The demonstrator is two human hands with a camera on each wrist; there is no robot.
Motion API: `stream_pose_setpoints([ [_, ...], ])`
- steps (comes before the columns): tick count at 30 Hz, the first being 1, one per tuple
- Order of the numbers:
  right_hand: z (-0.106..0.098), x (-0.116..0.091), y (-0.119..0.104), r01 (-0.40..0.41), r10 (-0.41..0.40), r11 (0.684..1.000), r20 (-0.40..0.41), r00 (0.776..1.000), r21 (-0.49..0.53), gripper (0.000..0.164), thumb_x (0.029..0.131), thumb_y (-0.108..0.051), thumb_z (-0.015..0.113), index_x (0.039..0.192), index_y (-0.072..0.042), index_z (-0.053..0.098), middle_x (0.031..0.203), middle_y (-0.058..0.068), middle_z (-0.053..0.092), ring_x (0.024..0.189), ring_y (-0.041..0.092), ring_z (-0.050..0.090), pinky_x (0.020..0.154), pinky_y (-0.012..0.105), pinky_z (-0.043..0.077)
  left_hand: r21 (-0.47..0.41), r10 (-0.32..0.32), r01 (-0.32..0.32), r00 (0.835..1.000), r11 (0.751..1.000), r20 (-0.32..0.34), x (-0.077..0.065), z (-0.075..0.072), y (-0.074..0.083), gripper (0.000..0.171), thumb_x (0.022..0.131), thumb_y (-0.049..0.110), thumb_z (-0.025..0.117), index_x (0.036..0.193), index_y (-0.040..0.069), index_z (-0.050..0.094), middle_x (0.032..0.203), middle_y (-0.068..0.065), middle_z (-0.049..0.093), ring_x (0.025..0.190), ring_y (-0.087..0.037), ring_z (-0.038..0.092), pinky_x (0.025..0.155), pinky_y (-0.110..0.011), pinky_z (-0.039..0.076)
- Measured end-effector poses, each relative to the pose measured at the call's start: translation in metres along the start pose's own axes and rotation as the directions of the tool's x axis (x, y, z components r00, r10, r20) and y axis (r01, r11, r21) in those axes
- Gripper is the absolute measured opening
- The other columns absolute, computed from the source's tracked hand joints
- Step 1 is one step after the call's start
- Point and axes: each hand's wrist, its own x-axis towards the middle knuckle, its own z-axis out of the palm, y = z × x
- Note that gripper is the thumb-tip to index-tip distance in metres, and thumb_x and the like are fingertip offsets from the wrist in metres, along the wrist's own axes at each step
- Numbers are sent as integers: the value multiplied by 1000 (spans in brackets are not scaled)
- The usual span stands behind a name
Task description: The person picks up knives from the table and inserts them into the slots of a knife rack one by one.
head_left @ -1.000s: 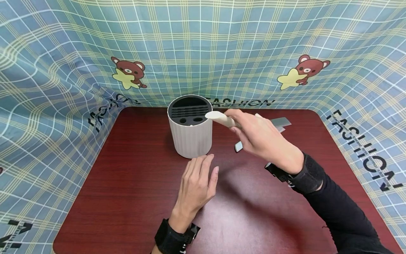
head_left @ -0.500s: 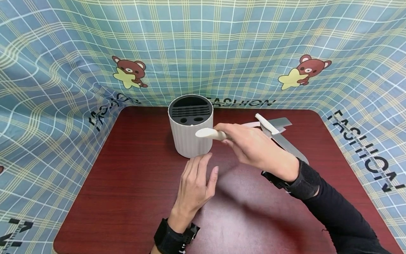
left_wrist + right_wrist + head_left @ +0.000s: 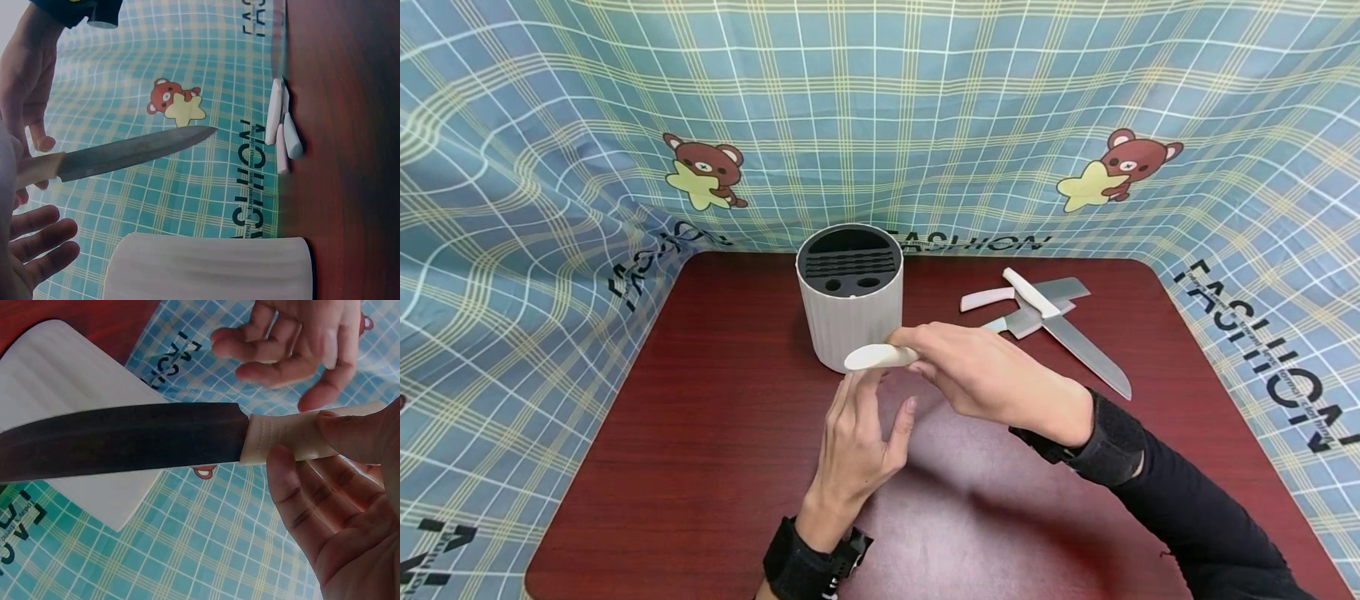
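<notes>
My right hand (image 3: pixel 992 371) grips a kitchen knife (image 3: pixel 872 358) by its white handle, in front of the knife block. The blade is hidden in the head view; both wrist views show it bare, and in the left wrist view it points down toward the table. My left hand (image 3: pixel 857 450) is just below the handle's end, its fingers loosely bent and holding nothing. In the right wrist view the left hand (image 3: pixel 294 350) appears apart from the knife. A white ribbed knife block (image 3: pixel 853 325) with a black slotted top stands upright behind both hands.
Several knives lie crossed at the back right of the dark red table (image 3: pixel 700 433). A white-handled knife (image 3: pixel 1086 354) rests on top, over a cleaver-like blade (image 3: pixel 1063 289). A blue plaid curtain (image 3: pixel 880 125) closes off the back and sides.
My right hand has carried the knife from beside the block's top toward me and leftward, nearer the left hand. The knives on the table have come into fuller view. The left hand has barely moved.
</notes>
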Motion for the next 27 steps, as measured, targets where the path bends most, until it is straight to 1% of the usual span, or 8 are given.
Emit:
stream_pose_setpoints([
  [4,3,1,-2,27,-28,999,11,1000,21,35,93,1,67,126,-6,57,112,0,67,93,10,64,77,27,57,-1,-12,12,1000,1000,-12,-1,-1,0,45,103,29,55,127,-9,55,115,-17,65,104,-30,65,91,-40,54],
  [7,5,2,-3,19,-20,999,25,999,45,34,94,1,65,125,-8,57,110,-2,66,91,7,62,74,23,55,0,-11,11,1000,1000,-26,-1,-2,-1,46,103,29,54,125,-11,55,112,-18,65,101,-30,65,89,-40,54],
  [12,8,3,-6,21,-24,996,34,999,82,27,98,-1,59,124,-9,57,115,-2,61,92,4,57,69,17,51,-19,-33,32,999,999,-42,-2,-3,1,46,103,29,53,125,-11,54,112,-20,65,100,-30,65,87,-41,55],
  [15,9,3,-7,36,-38,996,25,999,86,27,98,-1,59,124,-9,57,118,-1,60,90,5,57,65,15,49,-42,-57,55,997,998,-59,-2,-5,4,45,104,29,53,123,-11,54,111,-20,64,99,-31,66,86,-41,55],
  [19,12,1,-9,44,-46,994,21,999,96,28,98,-1,60,125,-10,57,120,-1,59,86,4,56,61,13,45,-80,-75,68,993,994,-95,-1,-6,7,44,103,28,54,122,-12,54,112,-21,63,97,-30,66,84,-41,56],
  [23,14,0,-10,53,-54,993,4,999,102,29,98,-2,61,126,-10,58,121,0,59,88,5,57,60,13,44,-90,-80,70,990,993,-115,0,-8,9,45,103,28,55,121,-13,55,112,-22,63,95,-30,66,82,-40,56],
  [27,16,-1,-11,61,-59,991,-24,998,121,28,98,-2,61,125,-9,59,122,2,58,93,7,59,61,13,45,-104,-71,57,988,993,-136,1,-9,10,43,103,27,55,119,-13,56,110,-22,63,93,-30,67,80,-39,57],
])
